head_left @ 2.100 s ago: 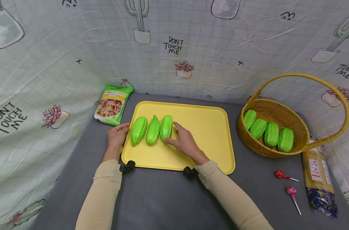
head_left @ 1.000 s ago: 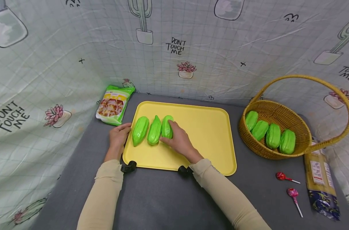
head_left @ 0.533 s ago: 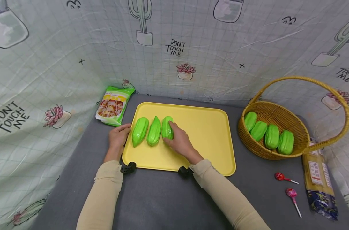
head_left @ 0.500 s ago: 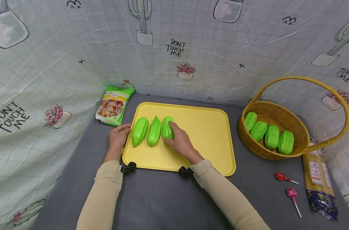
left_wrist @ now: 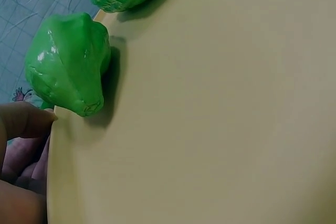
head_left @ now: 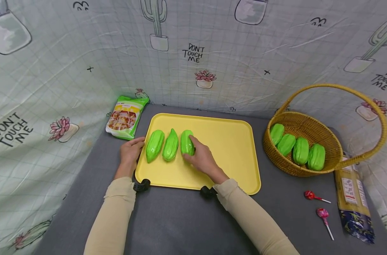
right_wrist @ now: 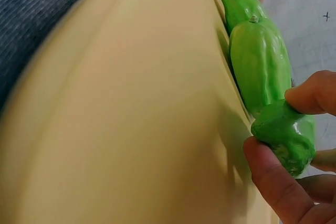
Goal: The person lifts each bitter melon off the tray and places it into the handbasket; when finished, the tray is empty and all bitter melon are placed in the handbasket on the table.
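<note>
On a yellow tray (head_left: 226, 152) lie three glossy green ridged fruits in a row: a left one (head_left: 155, 146), a middle one (head_left: 170, 145) and a right one (head_left: 187, 142). My right hand (head_left: 202, 157) pinches the right fruit from its right side. In the right wrist view, thumb and fingers (right_wrist: 278, 182) close about the near end of that fruit (right_wrist: 283, 135). My left hand (head_left: 130, 153) grips the tray's left rim, and a fingertip meets the edge in the left wrist view. Beside that fingertip sits the end of the left fruit (left_wrist: 68, 64).
At the right stands a wicker basket (head_left: 282, 164) with a tall handle, holding several green ridged fruits. Two lollipops, one red (head_left: 309, 194) and one pink (head_left: 322, 213), lie in front of it. A gold-and-blue packet (head_left: 352, 198) lies farther right. A green snack bag (head_left: 125, 117) leans behind my left hand.
My right hand moved left onto the right fruit and took hold of it. That fruit has since shifted slightly right, widening its gap from the middle one. The left hand stayed at the rim.
</note>
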A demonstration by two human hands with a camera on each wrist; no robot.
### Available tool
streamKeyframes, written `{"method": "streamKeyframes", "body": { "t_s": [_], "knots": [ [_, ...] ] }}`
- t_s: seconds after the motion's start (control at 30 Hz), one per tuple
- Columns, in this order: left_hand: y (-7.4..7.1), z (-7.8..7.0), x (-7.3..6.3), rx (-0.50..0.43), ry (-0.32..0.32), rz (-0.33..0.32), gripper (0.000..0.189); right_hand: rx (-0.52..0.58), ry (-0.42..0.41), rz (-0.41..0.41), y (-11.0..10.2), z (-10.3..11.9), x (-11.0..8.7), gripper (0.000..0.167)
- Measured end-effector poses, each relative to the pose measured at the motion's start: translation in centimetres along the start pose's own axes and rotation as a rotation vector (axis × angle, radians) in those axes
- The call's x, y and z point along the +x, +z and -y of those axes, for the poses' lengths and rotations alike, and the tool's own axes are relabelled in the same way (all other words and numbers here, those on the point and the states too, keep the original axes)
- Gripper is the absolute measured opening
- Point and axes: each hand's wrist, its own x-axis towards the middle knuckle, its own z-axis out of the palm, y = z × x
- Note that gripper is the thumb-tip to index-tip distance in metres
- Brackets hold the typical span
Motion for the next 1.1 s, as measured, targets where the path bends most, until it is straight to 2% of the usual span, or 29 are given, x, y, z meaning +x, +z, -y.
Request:
{"method": "streamKeyframes", "body": {
  "t_s": [0.3,1.1],
  "knots": [
    [0.0,-0.3,-0.2,-0.033,-0.001,0.022,0.036,0.026,0.029,-0.015,-0.6,-0.5,-0.5,0.079],
    [-0.1,-0.1,-0.5,0.021,-0.012,0.02,0.037,0.055,-0.001,-0.032,-2.0,-0.6,-1.8,0.078]
  ]
}}
